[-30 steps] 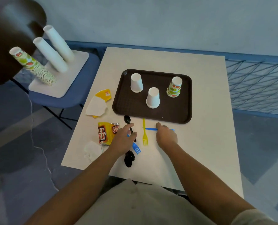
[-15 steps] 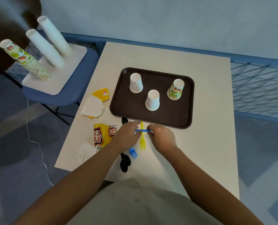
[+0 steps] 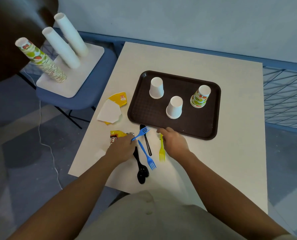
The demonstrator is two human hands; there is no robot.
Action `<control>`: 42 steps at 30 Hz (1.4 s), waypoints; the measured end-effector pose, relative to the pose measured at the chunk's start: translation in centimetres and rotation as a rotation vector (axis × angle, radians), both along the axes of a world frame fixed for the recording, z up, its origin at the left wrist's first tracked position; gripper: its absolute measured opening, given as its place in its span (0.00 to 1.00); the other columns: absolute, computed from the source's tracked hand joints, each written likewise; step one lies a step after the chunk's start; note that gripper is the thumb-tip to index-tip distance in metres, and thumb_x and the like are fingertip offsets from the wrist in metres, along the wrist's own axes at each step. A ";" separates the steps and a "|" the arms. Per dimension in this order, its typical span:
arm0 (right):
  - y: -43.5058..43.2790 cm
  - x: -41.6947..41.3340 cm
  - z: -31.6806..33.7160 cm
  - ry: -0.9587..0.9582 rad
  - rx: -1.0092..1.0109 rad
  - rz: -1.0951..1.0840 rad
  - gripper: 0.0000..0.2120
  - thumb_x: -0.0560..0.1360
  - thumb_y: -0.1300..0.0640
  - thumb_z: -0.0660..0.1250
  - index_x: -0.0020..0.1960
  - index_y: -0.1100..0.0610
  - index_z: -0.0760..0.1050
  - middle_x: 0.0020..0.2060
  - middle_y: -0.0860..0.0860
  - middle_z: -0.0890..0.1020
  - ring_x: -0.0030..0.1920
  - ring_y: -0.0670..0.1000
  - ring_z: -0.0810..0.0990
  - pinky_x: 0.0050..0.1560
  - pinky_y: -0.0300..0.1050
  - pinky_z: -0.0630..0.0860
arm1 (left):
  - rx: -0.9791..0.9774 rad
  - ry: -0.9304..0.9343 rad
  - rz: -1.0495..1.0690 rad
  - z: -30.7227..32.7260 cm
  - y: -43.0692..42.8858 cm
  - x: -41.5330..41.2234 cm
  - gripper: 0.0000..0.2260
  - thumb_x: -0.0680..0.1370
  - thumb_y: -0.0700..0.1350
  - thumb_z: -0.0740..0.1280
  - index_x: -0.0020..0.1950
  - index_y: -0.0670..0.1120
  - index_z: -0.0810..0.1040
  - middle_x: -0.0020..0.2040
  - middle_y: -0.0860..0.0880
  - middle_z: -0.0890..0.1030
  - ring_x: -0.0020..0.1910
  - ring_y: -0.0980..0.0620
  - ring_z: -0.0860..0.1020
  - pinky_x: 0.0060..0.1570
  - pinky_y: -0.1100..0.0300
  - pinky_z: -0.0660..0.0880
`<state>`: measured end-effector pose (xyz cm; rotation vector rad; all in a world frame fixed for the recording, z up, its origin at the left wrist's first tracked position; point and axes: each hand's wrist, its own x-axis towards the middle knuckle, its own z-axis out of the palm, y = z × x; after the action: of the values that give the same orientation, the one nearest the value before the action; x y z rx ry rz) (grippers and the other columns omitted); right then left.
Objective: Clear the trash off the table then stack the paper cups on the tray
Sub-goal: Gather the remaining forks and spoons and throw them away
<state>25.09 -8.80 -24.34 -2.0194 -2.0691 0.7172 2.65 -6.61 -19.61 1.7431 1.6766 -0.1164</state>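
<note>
Left hand grips a blue fork; right hand lies palm-down over the yellow fork, grip unclear.

Scattered forks and spoons crowd the near table; its right side lies bare.

A blue chair stands left of the worktop, and a white board lies on its seat. Three tall stacks rise tilted from the board: two plain white stacks and one printed stack with green and red patterns. A thin white cable trails across the grey floor below the chair. Behind runs a pale wall with a blue rail, and blue wire mesh fills the right side.
</note>
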 end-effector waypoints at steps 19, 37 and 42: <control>-2.3 -0.2 0.0 0.339 0.060 -0.243 0.04 0.76 0.54 0.74 0.50 0.53 0.84 0.39 0.48 0.80 0.39 0.49 0.77 0.43 0.45 0.75 | 0.037 -0.344 0.393 0.9 -0.2 -0.1 0.17 0.88 0.50 0.53 0.52 0.46 0.79 0.44 0.49 0.79 0.40 0.54 0.74 0.39 0.65 0.70; 2.5 -7.2 0.7 0.127 -0.218 -0.340 0.13 0.79 0.47 0.65 0.54 0.57 0.76 0.47 0.54 0.81 0.48 0.56 0.80 0.45 0.46 0.73 | 0.111 -0.325 0.360 1.5 1.3 -2.1 0.20 0.86 0.55 0.59 0.51 0.39 0.79 0.45 0.42 0.80 0.48 0.44 0.78 0.48 0.50 0.74; 2.4 -7.8 -0.5 -0.110 -0.304 -0.191 0.12 0.82 0.55 0.62 0.63 0.58 0.71 0.59 0.57 0.77 0.57 0.61 0.80 0.51 0.52 0.76 | 0.058 -0.357 0.290 1.3 0.3 -2.5 0.19 0.87 0.53 0.57 0.46 0.40 0.74 0.43 0.38 0.78 0.42 0.46 0.74 0.43 0.53 0.70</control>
<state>17.28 -6.39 -24.81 -2.4291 -1.8802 0.9517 0.13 -6.33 -18.34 1.4392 1.6521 0.3589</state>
